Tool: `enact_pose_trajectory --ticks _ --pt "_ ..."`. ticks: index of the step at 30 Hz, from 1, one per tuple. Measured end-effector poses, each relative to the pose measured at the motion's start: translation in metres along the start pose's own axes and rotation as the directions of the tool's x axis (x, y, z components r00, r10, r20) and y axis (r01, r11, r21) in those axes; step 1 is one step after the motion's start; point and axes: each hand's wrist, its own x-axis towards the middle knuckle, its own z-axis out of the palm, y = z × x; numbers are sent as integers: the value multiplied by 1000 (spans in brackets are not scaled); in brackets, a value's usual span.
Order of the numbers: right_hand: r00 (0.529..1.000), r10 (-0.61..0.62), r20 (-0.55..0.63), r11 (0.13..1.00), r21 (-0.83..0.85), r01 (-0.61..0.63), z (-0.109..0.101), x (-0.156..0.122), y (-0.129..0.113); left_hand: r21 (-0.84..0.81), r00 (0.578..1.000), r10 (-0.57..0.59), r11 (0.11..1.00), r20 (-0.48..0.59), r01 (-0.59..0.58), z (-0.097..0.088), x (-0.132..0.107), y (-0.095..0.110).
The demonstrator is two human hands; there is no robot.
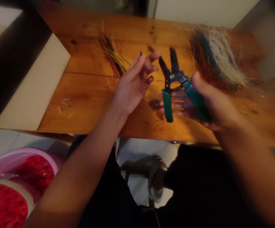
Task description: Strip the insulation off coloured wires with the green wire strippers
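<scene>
My right hand (207,101) grips the green handles of a wire stripper (174,76), whose black steel jaws stand apart and point away from me. My left hand (134,85) is open beside the tool, its fingers spread and touching nothing. Beyond that hand, a small bunch of thin red, yellow and dark wire strands (112,57) lies on the wooden table (87,101). A larger heap of red, blue and white strands (214,58) lies past my right hand. Some of my right hand's fingers show behind the handles.
Loose wire scraps (65,103) lie on the table's near left. A pink basin (33,152) holding red mesh material sits on the tiled floor at lower left. A white-topped block (30,85) adjoins the table's left edge. My shoe (156,179) shows below the table.
</scene>
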Motion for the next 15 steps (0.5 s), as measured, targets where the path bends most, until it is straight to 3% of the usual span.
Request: enact_pose_trajectory --ticks 4,11,15 --pt "1000 -11 -18 999 45 12 -1 -1 -1 0 999 -42 999 4 42 1 1 -1" --pt "1000 -30 6 999 17 30 2 1 1 -44 997 20 999 -74 -23 -2 5 3" --pt "999 -10 -45 1000 -8 10 2 3 0 9 999 32 999 14 -32 -1 3 -6"
